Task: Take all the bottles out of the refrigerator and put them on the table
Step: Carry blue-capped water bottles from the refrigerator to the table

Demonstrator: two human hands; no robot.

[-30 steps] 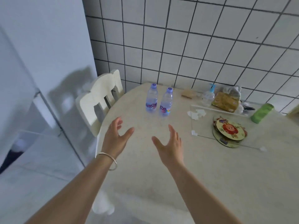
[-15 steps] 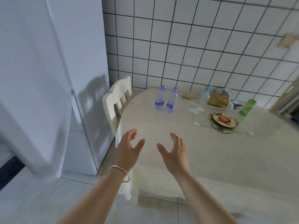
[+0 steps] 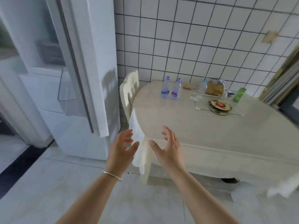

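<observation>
Two clear water bottles with purple caps, one (image 3: 165,90) just left of the other (image 3: 176,91), stand upright side by side at the far left of the cream table (image 3: 210,126). The white refrigerator (image 3: 90,65) fills the left, its door open with an empty clear door shelf (image 3: 66,92) showing. My left hand (image 3: 121,151) and my right hand (image 3: 168,146) hover empty with fingers spread, in front of the table's near corner, well short of the bottles. The refrigerator's inside is mostly out of view.
A cream chair (image 3: 129,92) stands between refrigerator and table. On the table's far side lie a spray bottle (image 3: 203,85), a bag of bread (image 3: 216,89), a green cylinder (image 3: 239,94), round decorated plates (image 3: 220,106) and a glass sheet. A tiled wall stands behind; pale floor tiles lie below.
The view has pulled back from the table and swung left, bringing the open refrigerator door into sight. Both hands stay empty and have drawn away from the bottles.
</observation>
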